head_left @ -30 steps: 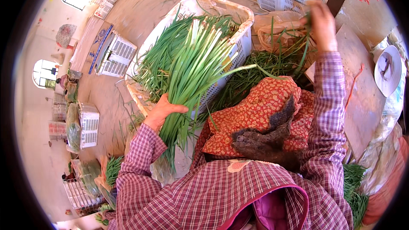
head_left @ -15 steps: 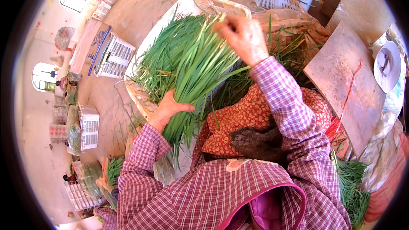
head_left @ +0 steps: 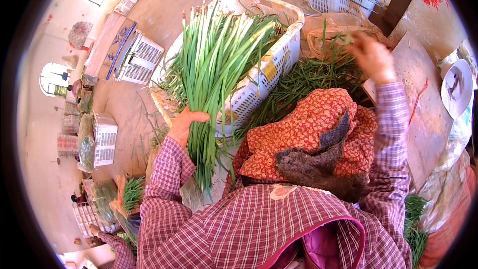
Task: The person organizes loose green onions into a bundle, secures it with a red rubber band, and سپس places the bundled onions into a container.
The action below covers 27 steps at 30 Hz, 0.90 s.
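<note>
My left hand [head_left: 185, 128] is wrapped around a thick bunch of garlic chives [head_left: 206, 77], thumb across the leaves. Its pale stem ends point up and away, and the green leaves hang below my fist. The bunch stands over a white plastic crate [head_left: 271, 69] that holds more chives. Off to the right, my right hand [head_left: 373, 59] is raised above a heap of loose green blades [head_left: 321, 79] beside the crate. Motion smears its fingers; a small pale-green patch shows near their tips, and whether they hold it is unclear.
An orange-tinted plastic bag [head_left: 318, 27] lies behind the loose blades. To the right are a worn board [head_left: 428, 104] with a red tie and a pale hat [head_left: 457, 88]. A red floral cloth [head_left: 298, 119] covers my lap. More white crates [head_left: 142, 60] stand at the left.
My right hand has left the stem ends and swung right, over the loose blades. The bunch in my left hand now stands more upright, its pale ends spread apart.
</note>
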Motion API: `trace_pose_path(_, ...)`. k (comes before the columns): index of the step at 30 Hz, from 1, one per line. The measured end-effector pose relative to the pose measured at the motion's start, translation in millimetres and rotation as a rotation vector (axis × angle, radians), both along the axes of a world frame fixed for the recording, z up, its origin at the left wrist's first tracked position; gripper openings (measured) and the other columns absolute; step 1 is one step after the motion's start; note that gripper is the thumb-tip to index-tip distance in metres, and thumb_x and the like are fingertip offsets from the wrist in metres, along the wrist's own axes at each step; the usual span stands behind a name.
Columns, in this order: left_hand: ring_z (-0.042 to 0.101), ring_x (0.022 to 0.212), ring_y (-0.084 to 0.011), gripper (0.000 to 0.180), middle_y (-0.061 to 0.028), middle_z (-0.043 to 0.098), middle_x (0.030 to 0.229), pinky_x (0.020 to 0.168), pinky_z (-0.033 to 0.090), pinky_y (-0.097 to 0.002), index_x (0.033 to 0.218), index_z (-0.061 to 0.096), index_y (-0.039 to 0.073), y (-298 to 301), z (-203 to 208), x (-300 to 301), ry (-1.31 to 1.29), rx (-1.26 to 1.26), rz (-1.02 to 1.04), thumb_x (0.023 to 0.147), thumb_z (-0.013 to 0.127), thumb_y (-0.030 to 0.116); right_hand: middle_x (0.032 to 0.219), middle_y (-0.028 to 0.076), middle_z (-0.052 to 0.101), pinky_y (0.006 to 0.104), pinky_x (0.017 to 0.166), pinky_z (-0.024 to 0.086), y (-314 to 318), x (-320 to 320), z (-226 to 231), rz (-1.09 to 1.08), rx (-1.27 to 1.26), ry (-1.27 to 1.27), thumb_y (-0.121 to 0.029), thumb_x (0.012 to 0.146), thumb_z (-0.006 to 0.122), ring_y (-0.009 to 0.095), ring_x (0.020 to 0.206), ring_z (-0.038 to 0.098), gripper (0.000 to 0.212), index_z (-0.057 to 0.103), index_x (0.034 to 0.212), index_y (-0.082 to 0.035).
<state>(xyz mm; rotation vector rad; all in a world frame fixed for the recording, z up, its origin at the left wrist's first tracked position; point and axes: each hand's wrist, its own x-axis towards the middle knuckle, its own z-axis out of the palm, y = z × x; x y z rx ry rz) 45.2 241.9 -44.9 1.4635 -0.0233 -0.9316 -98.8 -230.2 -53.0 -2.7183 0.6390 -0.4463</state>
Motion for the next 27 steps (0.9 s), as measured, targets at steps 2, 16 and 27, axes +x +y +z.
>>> trace_pose_path(2,0.067,0.095,-0.0212,0.054,-0.0109,0.068,0.11,0.085,0.056,-0.0349,0.125,0.058,0.0,-3.9,-2.3,0.8,0.045,-0.034,0.021,0.072,0.066,0.001,0.122,0.02,0.062,0.0424,0.091,0.052,46.9,14.6,-7.4,0.154,0.193,-0.034,-0.056,0.089,0.06,0.031,0.109,0.063,0.072,0.049,0.135,-0.003)
trace_pose_path(16,0.069,0.08,-0.0239,0.041,-0.0123,0.069,0.098,0.075,0.06,-0.0385,0.119,0.059,-0.002,-181.0,6.1,-87.2,0.157,-0.31,-0.142,0.081,0.068,0.011,0.118,0.005,0.066,0.0356,0.082,0.057,102.2,65.7,19.5,0.251,1.994,-0.324,-0.041,0.096,0.059,0.016,0.095,0.066,0.05,0.052,0.134,-0.01)
trace_pose_path(27,0.052,0.124,-0.029,0.09,-0.017,0.054,0.135,0.106,0.039,-0.0452,0.139,0.044,-0.003,-121.7,-2.5,-11.6,-0.143,-0.43,-0.744,0.069,0.085,0.036,0.111,0.005,0.066,0.0336,0.082,0.059,102.9,25.6,-2.9,0.577,2.391,-0.289,-0.018,0.093,0.065,0.016,0.096,0.067,0.038,0.054,0.127,-0.006)
